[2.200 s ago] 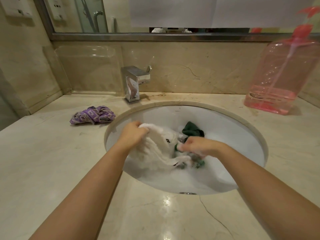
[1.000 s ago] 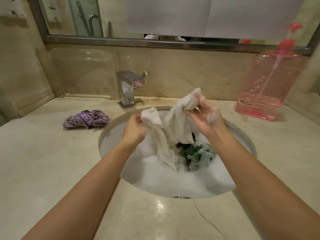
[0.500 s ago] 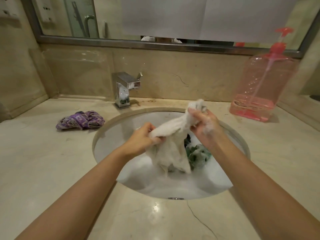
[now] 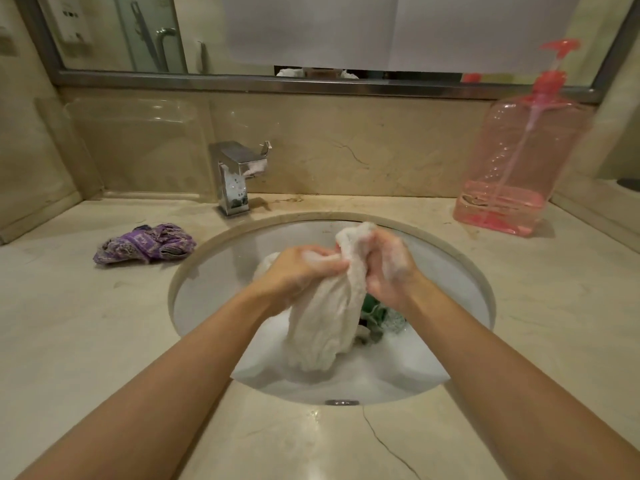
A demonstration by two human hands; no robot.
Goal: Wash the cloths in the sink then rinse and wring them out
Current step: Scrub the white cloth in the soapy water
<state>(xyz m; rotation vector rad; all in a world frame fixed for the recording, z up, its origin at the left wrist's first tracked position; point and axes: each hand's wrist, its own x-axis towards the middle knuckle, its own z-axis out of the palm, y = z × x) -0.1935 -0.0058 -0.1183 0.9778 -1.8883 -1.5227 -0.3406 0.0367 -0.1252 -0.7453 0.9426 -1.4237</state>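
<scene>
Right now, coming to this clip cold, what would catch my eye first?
The two soapy hands at the centre: the left hand and right hand both grip a white cloth bunched above the sudsy sink, with a green cloth lying in the water behind it. Next, the big pink pump bottle on the counter at right, and a crumpled purple cloth left of the basin.

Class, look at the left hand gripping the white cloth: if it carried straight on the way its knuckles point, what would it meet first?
Probably the right hand: the left hand points rightward across the sink, both grip the white cloth, and little gap shows between them. Depth is uncertain.
</scene>
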